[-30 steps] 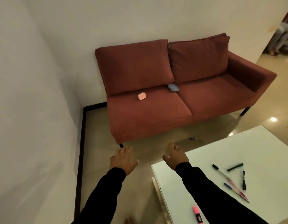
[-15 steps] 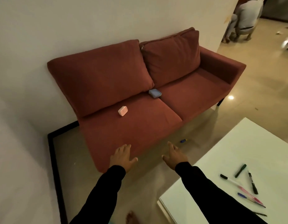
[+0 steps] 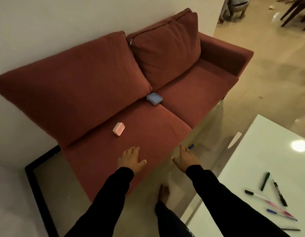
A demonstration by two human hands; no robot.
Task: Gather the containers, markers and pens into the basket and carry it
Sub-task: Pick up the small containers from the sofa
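A small pink container [image 3: 118, 128] lies on the left seat of the red sofa [image 3: 191, 93]. A blue lidded container [image 3: 154, 98] rests where the two seat cushions meet the backrest. My left hand [image 3: 131, 159] hovers open over the front of the left seat, below the pink container. My right hand [image 3: 185, 158] is open above the floor beside the sofa's front edge. A small blue pen [image 3: 192, 146] lies on the floor just past its fingers. Several markers and pens [image 3: 275, 197] lie on the white table [image 3: 268, 151] at the right. No basket is in view.
The sofa stands against a white wall. A black-framed panel [image 3: 38, 194] lies on the floor to the left. My bare foot [image 3: 163, 192] stands between sofa and table. A seated person [image 3: 234, 7] and dark chair legs [image 3: 295, 12] show at the far top right.
I have come closer to the sofa and the view has swung left of the table. Both hands stay open and empty, now reaching over the sofa's front edge.
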